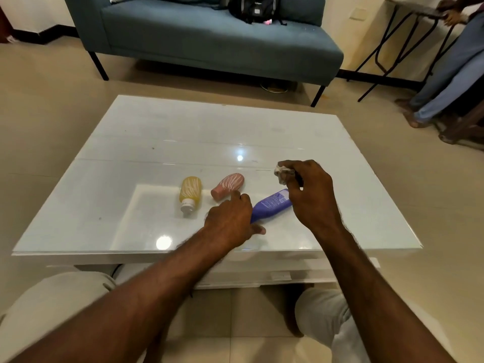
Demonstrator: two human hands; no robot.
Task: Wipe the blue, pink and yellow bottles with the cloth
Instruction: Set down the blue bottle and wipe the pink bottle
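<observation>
Three bottles lie on their sides on the glossy white table (183, 132). The yellow bottle (190, 193) with a white cap is on the left. Beside it lies the pink bottle (228, 185). The blue bottle (272, 204) lies at an angle on the right. My left hand (230, 221) rests over the blue bottle's near end, fingers curled on it. My right hand (310, 195) hovers over the bottle's far end and is closed on a small crumpled white cloth (281, 173), which sticks out between the fingertips.
A blue-grey sofa (209, 40) with a black backpack (254, 7) stands beyond the table. At the right a person (450, 74) sits by a folding table (408, 11). My knees are under the table's near edge.
</observation>
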